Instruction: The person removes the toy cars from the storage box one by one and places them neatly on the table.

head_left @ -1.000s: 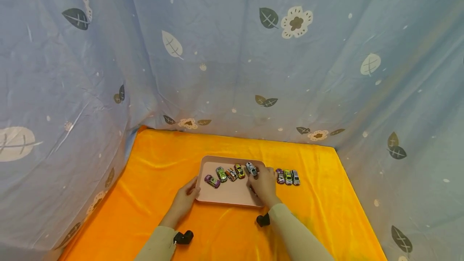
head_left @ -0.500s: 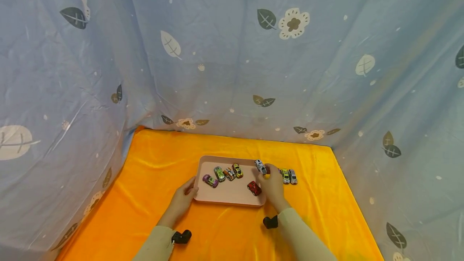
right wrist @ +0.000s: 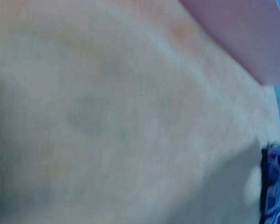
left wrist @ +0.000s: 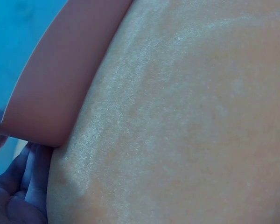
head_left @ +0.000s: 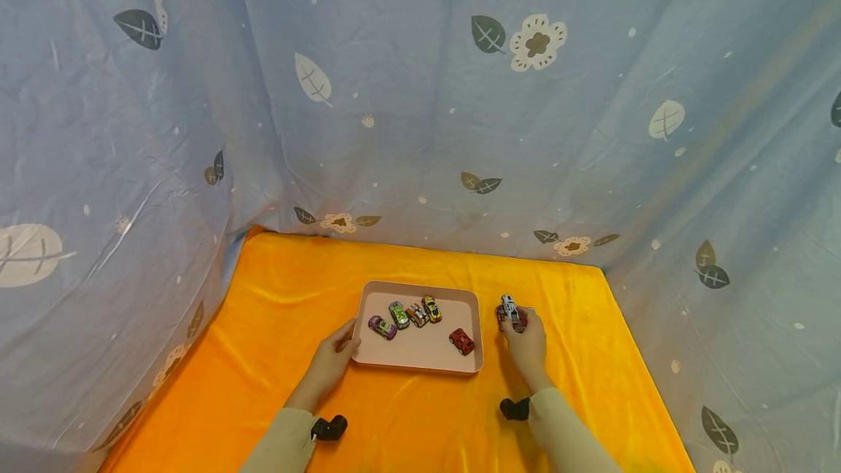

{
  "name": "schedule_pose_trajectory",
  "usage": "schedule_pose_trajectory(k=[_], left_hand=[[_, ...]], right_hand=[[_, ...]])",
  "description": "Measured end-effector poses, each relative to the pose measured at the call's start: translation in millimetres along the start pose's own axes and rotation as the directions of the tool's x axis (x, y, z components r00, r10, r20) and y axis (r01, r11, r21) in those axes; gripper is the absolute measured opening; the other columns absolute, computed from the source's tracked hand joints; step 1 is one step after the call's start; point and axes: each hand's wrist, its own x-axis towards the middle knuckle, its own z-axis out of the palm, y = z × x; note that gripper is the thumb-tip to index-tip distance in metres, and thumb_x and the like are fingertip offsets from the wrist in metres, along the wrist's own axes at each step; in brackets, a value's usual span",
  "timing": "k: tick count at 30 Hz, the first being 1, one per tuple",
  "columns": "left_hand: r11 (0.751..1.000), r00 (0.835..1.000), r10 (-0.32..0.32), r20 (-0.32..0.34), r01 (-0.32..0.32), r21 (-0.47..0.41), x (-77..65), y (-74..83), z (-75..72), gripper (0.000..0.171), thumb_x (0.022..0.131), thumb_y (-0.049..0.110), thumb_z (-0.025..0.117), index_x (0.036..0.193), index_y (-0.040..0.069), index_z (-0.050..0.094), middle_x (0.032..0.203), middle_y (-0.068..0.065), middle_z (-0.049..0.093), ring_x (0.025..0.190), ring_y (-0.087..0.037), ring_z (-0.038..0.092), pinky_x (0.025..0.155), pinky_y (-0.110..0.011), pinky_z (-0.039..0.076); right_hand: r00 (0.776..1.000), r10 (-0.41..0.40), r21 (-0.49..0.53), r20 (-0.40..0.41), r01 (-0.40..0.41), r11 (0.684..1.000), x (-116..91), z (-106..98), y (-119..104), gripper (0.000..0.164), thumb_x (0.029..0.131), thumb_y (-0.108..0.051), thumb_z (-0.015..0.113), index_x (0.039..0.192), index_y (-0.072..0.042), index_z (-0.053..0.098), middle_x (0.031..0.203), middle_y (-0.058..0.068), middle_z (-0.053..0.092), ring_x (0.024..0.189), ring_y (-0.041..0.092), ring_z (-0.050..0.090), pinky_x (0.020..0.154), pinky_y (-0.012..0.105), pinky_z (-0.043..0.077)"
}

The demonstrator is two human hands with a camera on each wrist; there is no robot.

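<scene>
My left hand point(head_left: 331, 358) grips the left edge of a pink tray point(head_left: 414, 366), thumb at the rim. In the left wrist view, its fingers lie against the corner of the tray wall point(left wrist: 56, 79). Inside the tray are a purple toy car point(head_left: 382, 327), a green one point(head_left: 398, 314), an orange-white one point(head_left: 417, 315), a yellow one point(head_left: 431, 309) and a red one point(head_left: 462, 341). To the right of the tray, my right hand point(head_left: 528, 349) pinches a white toy car point(head_left: 509, 306) over the cars on the cloth, which it mostly hides.
An orange cloth point(head_left: 407, 414) covers the table. Blue curtains point(head_left: 420, 152) with leaf and flower prints hang behind and at both sides. The right wrist view shows the tray's wall point(right wrist: 247, 37) and part of a patterned toy car point(right wrist: 273, 182) at its right edge.
My right hand has lifted the white toy car out of the tray and carried it right, over the cars beside it. The red car has come into sight. My left hand stays at the tray.
</scene>
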Motion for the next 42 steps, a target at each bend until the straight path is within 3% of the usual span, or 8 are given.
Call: schedule_pose_trajectory(k=[4,17,22,29,42], left_hand=[[1.000,1.000,-0.018,-0.003,0.018,0.006,0.4,-0.1,-0.3,0.053,0.099,0.023,0.057,0.149,0.018,0.040,0.142,-0.014,0.049,0.122,-0.029,0.053,0.099,-0.043,0.046],[1.000,1.000,-0.019,-0.006,0.019,0.017,0.5,-0.5,-0.6,0.054,0.099,0.023,0.057,0.150,0.016,0.039,0.144,-0.014,0.047,0.123,-0.030,0.052,0.100,-0.043,0.044],[0.999,0.999,-0.031,-0.014,0.031,0.016,1.1,-0.2,0.5,0.054,0.099,0.024,0.057,0.150,0.018,0.040,0.145,-0.012,0.047,0.124,-0.029,0.052,0.100,-0.043,0.044],[0.999,0.999,-0.036,-0.016,0.037,0.029,0.2,0.0,-0.4,0.054,0.099,0.025,0.057,0.150,0.019,0.039,0.144,-0.012,0.048,0.123,-0.030,0.052,0.100,-0.043,0.045],[0.999,1.000,-0.024,-0.005,0.024,0.024,1.7,0.7,-1.0,0.053,0.099,0.025,0.057,0.149,0.020,0.041,0.144,-0.013,0.048,0.124,-0.029,0.052,0.100,-0.043,0.044]], right_hand=[[0.998,0.067,0.026,-0.015,-0.066,0.997,2.2,-10.0,12.9,0.042,0.096,-0.020,0.060,0.132,0.000,0.051,0.116,0.017,0.057,0.098,0.028,0.055,0.081,0.041,0.051],[0.984,0.156,0.066,-0.088,-0.150,0.986,5.8,-39.1,52.1,0.045,0.101,-0.023,0.047,0.134,0.006,0.045,0.118,0.023,0.051,0.105,0.036,0.049,0.091,0.049,0.042],[0.978,0.206,0.045,-0.026,-0.205,0.978,9.3,-47.0,56.6,0.047,0.101,-0.023,0.046,0.138,0.007,0.042,0.119,0.024,0.051,0.104,0.035,0.049,0.089,0.049,0.043],[0.960,0.270,0.099,0.077,-0.277,0.956,14.0,-52.2,61.8,0.056,0.103,-0.031,0.045,0.144,0.005,0.035,0.133,0.026,0.044,0.120,0.038,0.043,0.101,0.051,0.039],[0.958,0.266,0.135,0.104,-0.279,0.951,17.0,-54.4,66.2,0.057,0.101,-0.031,0.051,0.144,0.002,0.035,0.136,0.023,0.042,0.121,0.036,0.041,0.101,0.048,0.037]])
